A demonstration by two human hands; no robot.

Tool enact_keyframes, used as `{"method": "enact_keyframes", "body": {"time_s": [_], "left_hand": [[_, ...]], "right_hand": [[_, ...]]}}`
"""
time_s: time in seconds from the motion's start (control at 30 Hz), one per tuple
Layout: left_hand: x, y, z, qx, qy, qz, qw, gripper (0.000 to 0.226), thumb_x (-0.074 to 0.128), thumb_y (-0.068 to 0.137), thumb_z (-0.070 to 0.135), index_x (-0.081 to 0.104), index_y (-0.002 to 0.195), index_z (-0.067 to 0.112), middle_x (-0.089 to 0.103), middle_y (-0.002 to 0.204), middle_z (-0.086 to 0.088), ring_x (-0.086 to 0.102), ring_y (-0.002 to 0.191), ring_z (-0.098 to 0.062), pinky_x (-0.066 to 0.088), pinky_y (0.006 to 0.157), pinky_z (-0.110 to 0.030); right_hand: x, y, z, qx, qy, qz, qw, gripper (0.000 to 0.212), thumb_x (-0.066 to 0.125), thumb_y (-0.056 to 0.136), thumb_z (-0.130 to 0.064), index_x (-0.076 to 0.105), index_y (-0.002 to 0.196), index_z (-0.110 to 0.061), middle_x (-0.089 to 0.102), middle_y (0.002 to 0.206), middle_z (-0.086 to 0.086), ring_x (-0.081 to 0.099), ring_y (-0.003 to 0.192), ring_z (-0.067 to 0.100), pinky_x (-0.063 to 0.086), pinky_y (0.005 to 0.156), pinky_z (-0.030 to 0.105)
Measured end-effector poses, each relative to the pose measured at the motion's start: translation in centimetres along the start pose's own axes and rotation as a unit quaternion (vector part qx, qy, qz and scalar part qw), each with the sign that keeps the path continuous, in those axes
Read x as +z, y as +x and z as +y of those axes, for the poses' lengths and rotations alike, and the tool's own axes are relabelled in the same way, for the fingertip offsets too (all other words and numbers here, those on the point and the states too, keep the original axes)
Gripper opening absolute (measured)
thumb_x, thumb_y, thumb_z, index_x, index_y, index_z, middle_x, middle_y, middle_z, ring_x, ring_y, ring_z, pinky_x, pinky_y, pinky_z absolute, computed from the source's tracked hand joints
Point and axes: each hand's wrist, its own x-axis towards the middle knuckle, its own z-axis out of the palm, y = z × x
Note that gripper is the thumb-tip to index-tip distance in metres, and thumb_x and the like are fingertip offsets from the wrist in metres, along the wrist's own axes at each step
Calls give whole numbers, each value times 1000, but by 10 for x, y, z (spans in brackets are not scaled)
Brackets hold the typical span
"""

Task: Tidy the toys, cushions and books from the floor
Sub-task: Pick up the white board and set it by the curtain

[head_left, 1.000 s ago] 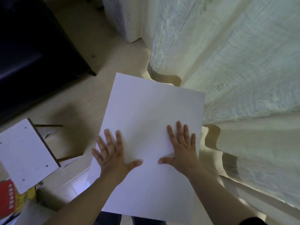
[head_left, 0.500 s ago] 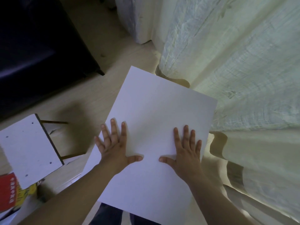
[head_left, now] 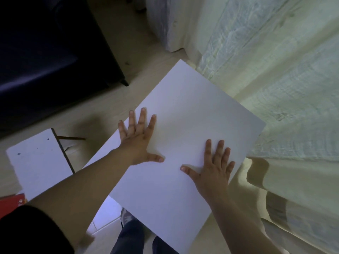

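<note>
The flat white board (head_left: 192, 110) has swung round under my palms, its far corner now close to the curtain (head_left: 275, 70). My left hand (head_left: 139, 140) and right hand (head_left: 214, 169) press it, apart, fingers spread straight; the red book (head_left: 11, 204) at far left remains to tidy.

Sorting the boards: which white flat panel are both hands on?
The large plain white panel beside the curtain; the smaller dark-edged white panel at left lies untouched.

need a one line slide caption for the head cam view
Left hand and right hand rest flat, fingers spread, on a large white board beside a pale curtain.
</note>
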Motion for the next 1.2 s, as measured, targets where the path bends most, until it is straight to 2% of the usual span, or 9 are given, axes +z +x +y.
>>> {"method": "enact_keyframes", "body": {"time_s": [0.23, 0.3, 0.4, 0.47, 0.57, 0.7, 0.87, 1.0, 1.2], "left_hand": [[-18, 26, -26, 46, 23, 58, 997, 129, 54, 63, 83, -32, 142, 30, -51, 142, 0, -49, 128, -28, -22, 109, -57], [-11, 21, -32, 57, 28, 91, 994, 117, 41, 68, 85, -25, 147, 29, -44, 148, 1, -44, 133, -26, -20, 111, -56], [34, -9, -17, -13, -43, 195, 980, 88, 14, 82, 75, -9, 152, 26, -27, 157, 0, -29, 142, -26, -17, 112, -56], [66, -32, 6, -74, -89, 230, 966, 76, 13, 90, 63, -4, 153, 24, -19, 159, -2, -23, 144, -29, -16, 113, -54], [92, -44, 24, -121, -83, 253, 956, 72, 20, 94, 58, 4, 154, 20, -10, 161, -5, -13, 147, -31, -6, 114, -56], [94, -42, 26, -137, -65, 273, 950, 71, 21, 95, 57, 10, 153, 18, -2, 161, -7, -6, 148, -32, 1, 115, -60], [96, -41, 30, -147, -63, 279, 947, 71, 23, 95, 55, 9, 154, 18, -3, 161, -6, -7, 148, -32, 3, 116, -60], [97, -40, 29, -148, -58, 272, 949, 70, 23, 96, 54, 8, 154, 18, -4, 161, -6, -7, 148, -32, 5, 115, -61], [97, -40, 25, -142, -47, 263, 953, 69, 22, 95, 54, 13, 153, 18, -1, 162, -7, -5, 148, -33, 7, 115, -62]], "right_hand": [[-3, 15, -28, 32, 11, -6, 999, 113, 30, 64, -89, -23, 148, -33, -32, 155, 4, -26, 144, 29, -9, 116, 52], [-6, 15, -32, 39, 6, -15, 999, 113, 36, 67, -86, -22, 148, -33, -31, 156, 5, -25, 145, 29, -8, 117, 52], [-9, 14, -35, 37, -1, -19, 999, 114, 36, 67, -87, -22, 148, -33, -29, 156, 6, -23, 145, 30, -5, 118, 53], [-10, 15, -34, 29, -19, -24, 999, 116, 31, 65, -90, -22, 149, -29, -28, 157, 8, -21, 145, 33, -5, 118, 53], [-19, 30, -29, -102, -112, -18, 988, 117, 19, 62, -94, -20, 150, -27, -27, 157, 3, -21, 146, 30, -11, 115, 54], [-38, 80, -35, -343, -217, -32, 914, 103, 23, 70, -88, -5, 153, -33, -17, 160, 0, -19, 147, 26, -2, 115, 62], [-44, 125, -49, -329, -192, 12, 924, 93, 17, 75, -84, 3, 153, -35, -6, 162, 0, -9, 148, 33, -2, 115, 62], [-31, 125, -44, -325, -176, 78, 926, 86, 26, 81, -78, 15, 153, -32, 7, 162, 1, 4, 149, 31, 3, 117, 59], [-29, 125, -43, -324, -159, 96, 928, 83, 28, 82, -76, 17, 153, -33, 11, 162, 0, 7, 149, 30, 5, 117, 58]]}}
